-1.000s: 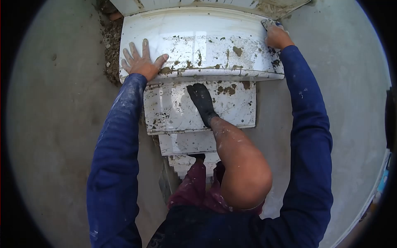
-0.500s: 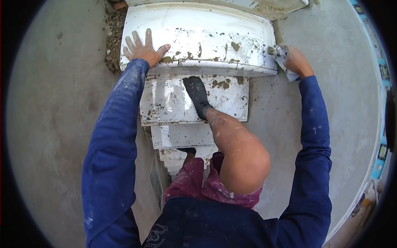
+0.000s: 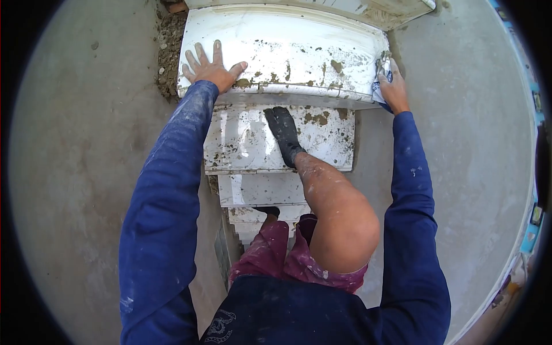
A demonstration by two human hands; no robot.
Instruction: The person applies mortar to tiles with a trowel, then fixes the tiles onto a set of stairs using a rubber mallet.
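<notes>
My left hand lies flat on a white tiled stair tread, its fingers spread near the left end. Brown mortar stains dot the front part of this tread. In my right hand is a crumpled white and blue rag, dirty with mortar at its top. The rag is against the right end of the tread, by the front corner. My fingers are closed round it, and part of it is hidden behind them.
My foot in a black sock rests on the lower, mortar-spattered step. More steps descend below. Loose rubble fills the gap at the left. Grey plastered surfaces flank the stairs, and a light blue level stands at the far right.
My right hand has moved left with the rag, from just outside the tread's right end onto its edge. My left hand stays planted. The view has shifted slightly.
</notes>
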